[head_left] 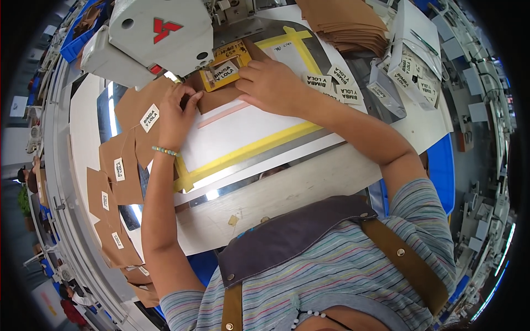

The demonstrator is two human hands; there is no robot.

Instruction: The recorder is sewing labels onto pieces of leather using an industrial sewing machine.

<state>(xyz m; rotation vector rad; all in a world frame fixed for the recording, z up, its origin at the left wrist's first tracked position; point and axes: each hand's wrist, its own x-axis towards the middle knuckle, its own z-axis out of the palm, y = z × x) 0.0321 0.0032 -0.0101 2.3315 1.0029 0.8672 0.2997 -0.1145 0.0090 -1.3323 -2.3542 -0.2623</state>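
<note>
At a white sewing machine (160,38), a brown piece (215,99) lies under a yellow frame (238,80) with a white printed label inside it. My left hand (179,107) is at the piece's left edge beside the needle area, thumb and fingertips closed; what they pinch is too small to make out. My right hand (265,85) has its curled fingers pressed on the right side of the yellow frame and the brown piece. Beneath them is a white sheet (237,129) bordered with yellow tape.
Brown pieces with labels (121,171) overlap down the left. At the right are loose labels (345,83), a brown stack (337,25), a white box (411,60) and a grey box (386,88). Blue bins (439,171) (83,33) flank the table. Other people (72,300) are at far left.
</note>
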